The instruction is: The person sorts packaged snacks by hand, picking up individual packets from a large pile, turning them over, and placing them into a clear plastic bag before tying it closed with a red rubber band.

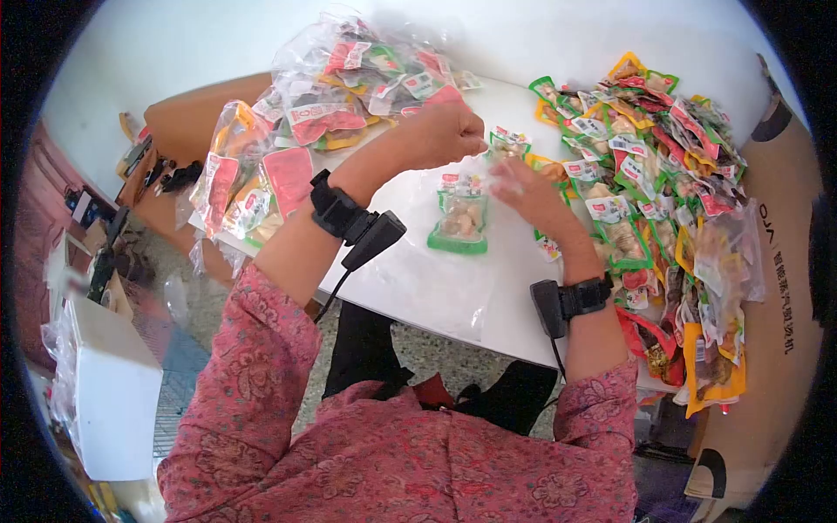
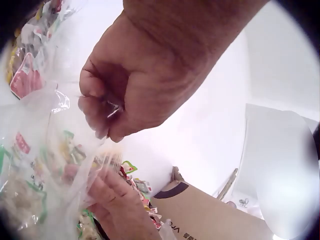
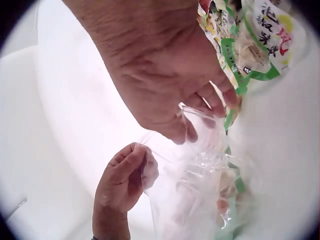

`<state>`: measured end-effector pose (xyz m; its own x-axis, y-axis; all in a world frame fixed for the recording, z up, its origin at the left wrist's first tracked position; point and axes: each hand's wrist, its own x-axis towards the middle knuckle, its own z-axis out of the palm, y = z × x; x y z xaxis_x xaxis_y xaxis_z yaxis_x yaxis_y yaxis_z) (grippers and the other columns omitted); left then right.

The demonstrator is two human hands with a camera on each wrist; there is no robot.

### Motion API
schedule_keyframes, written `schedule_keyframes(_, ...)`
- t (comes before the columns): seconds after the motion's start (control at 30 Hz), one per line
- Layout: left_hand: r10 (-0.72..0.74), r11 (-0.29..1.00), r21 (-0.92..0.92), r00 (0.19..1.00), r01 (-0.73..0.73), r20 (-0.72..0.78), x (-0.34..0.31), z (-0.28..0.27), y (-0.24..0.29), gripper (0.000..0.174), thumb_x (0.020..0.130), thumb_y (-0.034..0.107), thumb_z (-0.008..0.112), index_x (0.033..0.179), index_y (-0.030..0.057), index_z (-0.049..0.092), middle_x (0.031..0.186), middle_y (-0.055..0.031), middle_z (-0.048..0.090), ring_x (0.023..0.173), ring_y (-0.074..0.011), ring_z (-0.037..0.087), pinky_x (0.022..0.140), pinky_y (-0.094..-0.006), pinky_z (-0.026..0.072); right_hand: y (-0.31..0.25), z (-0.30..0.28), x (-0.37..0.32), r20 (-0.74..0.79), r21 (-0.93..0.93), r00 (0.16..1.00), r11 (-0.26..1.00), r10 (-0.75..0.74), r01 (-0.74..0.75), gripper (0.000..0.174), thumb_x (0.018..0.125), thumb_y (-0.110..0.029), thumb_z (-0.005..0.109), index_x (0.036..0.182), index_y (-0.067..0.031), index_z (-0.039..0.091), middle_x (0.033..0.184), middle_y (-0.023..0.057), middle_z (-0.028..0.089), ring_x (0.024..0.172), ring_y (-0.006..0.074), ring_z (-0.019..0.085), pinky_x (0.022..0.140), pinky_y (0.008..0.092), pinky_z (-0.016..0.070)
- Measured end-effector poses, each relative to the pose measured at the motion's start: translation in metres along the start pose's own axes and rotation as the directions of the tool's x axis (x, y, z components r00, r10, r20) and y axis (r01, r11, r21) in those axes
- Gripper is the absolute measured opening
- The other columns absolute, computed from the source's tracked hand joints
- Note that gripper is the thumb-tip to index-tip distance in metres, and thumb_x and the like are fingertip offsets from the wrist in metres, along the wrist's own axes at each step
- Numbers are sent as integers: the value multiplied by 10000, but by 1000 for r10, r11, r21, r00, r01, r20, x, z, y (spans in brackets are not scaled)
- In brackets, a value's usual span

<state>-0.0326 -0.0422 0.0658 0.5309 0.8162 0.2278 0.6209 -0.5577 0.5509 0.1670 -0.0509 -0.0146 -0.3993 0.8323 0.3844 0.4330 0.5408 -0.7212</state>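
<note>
A clear plastic bag (image 3: 185,185) hangs between the two hands above the white table. My left hand (image 1: 432,135) pinches the bag's edge between thumb and curled fingers. On the other side, my right hand (image 3: 185,90) is at the bag's mouth, its fingers fairly straight and touching the film; part of them shows through the plastic in the left wrist view. A green-edged food packet (image 1: 458,225) lies on the table below the hands, and the bag overlaps it. Another small green-edged packet (image 1: 508,141) is just beyond the right hand.
A large heap of food packets (image 1: 623,166) covers the table's right side. Filled clear bags (image 1: 349,87) of packets stand at the back left. A cardboard box (image 1: 776,288) borders the right side. The white table (image 1: 401,261) has its front edge close to the person.
</note>
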Motion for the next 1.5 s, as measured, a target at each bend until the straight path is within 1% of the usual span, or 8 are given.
schedule_keyframes(0.2,-74,988,-127,993,85,86,10,20,-32,255,796,243,538,721,-1,547,593,-59,536,537,-141,508,493,-308,395,13,8,5,317,323,947,932,57,-164,210,817,-105,475,972,17,549,866,85,601,788,151,585,743,272,447)
schedule_keyframes(0.5,22,969,-228,957,-91,-289,32,56,-54,227,809,212,549,701,12,545,551,-19,468,523,-87,459,476,-261,371,7,-1,7,-138,335,972,933,190,-134,244,851,-154,488,1029,9,528,883,74,596,737,154,583,700,269,462)
schedule_keyframes(0.67,-19,962,-270,977,-39,-211,40,76,-66,253,803,254,540,730,12,550,561,-67,488,526,-165,473,514,-320,384,44,-23,6,-600,-73,799,991,49,-115,203,822,-116,533,1003,-23,544,902,103,600,797,201,586,710,302,462)
schedule_keyframes(0.83,-126,603,-797,991,41,-44,31,83,-71,233,876,240,465,771,47,541,566,9,454,500,-51,397,452,-208,314,48,-30,1,-528,-353,845,927,-85,-127,227,780,-98,546,999,-39,553,899,136,589,831,279,573,721,338,461)
schedule_keyframes(0.97,-214,750,-654,972,98,-100,34,85,-81,185,874,194,474,802,40,548,589,12,464,512,-47,406,465,-202,329,35,-19,2,-307,-574,946,813,-105,-96,330,749,-133,574,1062,-40,523,946,155,573,922,310,539,793,375,433)
schedule_keyframes(1.0,-203,782,-620,967,66,-154,34,89,-83,158,868,167,483,812,35,548,604,15,472,526,-46,416,480,-200,342,34,-18,3,-209,-545,972,813,105,-205,473,719,-193,610,1146,-52,461,1047,146,537,1030,300,484,857,416,390)
schedule_keyframes(1.2,-156,851,-525,960,12,-231,35,99,-87,117,826,138,505,848,35,556,621,-33,539,567,-99,505,557,-251,422,27,-3,5,-235,-725,950,613,206,-313,622,679,-246,637,1228,-97,385,1208,119,424,1157,287,367,897,486,344)
schedule_keyframes(1.5,123,901,-408,989,-145,-80,27,100,-75,155,744,71,491,887,65,551,762,-86,579,728,-215,566,673,-311,445,19,2,10,-210,-836,915,421,344,-351,415,684,-220,633,1062,-99,510,1090,114,463,1100,305,392,857,466,360)
